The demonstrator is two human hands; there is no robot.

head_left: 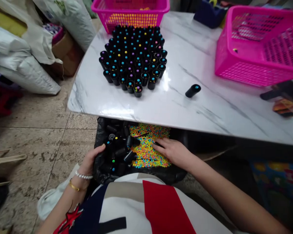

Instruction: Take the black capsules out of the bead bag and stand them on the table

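Note:
A black bag (101, 130) on my lap holds loose black tubes (119, 148) on the left and a heap of small coloured beads (147, 143) on the right. My left hand (91, 159) grips the bag's left edge, fingers curled over the plastic. My right hand (172, 151) rests palm down on the beads, and its fingertips seem to touch a dark piece at the heap's edge. On the marble table (210, 107) stand several upright black tubes (134, 55) with coloured tips, packed in a cluster. One single tube (192, 90) lies on its side to their right.
Two pink plastic baskets sit on the table, one at the back (130, 13) and one at the right (258, 45). Filled white sacks (24, 61) and a cardboard box (65, 52) lie on the tiled floor at the left. Dark items (285, 97) lie at the table's right edge.

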